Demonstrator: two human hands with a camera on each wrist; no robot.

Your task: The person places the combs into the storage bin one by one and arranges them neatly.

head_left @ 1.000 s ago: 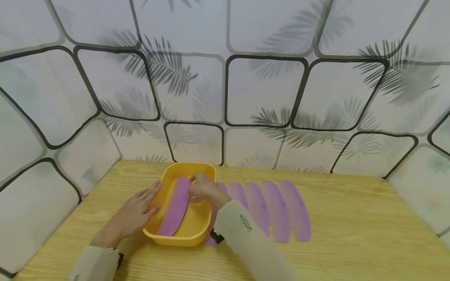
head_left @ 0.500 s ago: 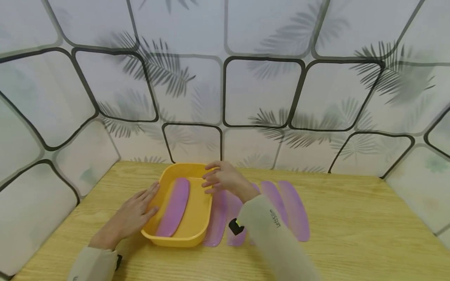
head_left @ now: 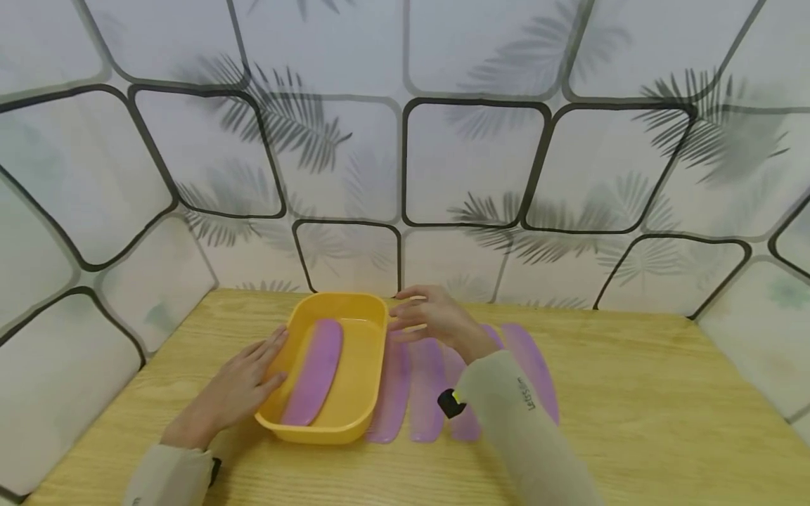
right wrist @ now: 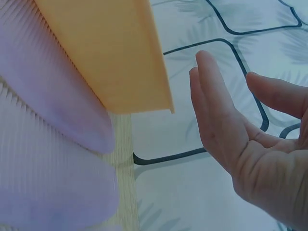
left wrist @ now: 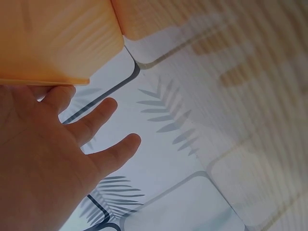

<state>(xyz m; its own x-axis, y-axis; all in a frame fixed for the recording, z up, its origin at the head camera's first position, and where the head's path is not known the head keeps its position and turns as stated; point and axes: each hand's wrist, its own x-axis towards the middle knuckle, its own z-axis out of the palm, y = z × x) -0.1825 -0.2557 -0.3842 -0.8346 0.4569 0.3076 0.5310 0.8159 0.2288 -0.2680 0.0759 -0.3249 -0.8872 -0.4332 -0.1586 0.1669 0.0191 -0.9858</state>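
Observation:
A yellow plastic basin (head_left: pixel 370 414) stands on the table, left of the middle. One purple comb (head_left: pixel 314 372) lies inside it, along the left side. My left hand (head_left: pixel 234 393) rests on the basin's left rim, its fingers extended and spread in the left wrist view. My right hand (head_left: pixel 443 323) hovers off the basin's right rim, holding nothing, with relaxed fingers and the thumb apart in the right wrist view. Beneath it and the forearm lie several more purple combs (head_left: pixel 394 393) in a row, partly covered by the arm. Their fine teeth show in the right wrist view.
The wood-grain table (head_left: pixel 633 407) reaches to a patterned curtain (head_left: pixel 474 169) at the back and on both sides. Nearest the basin, a comb (right wrist: pixel 62 86) lies right beside its wall. The rightmost comb (head_left: pixel 534 358) shows past my right sleeve.
My right hand has left the comb inside the basin and moved out over the right rim, above the row of combs. My left hand has stayed on the rim.

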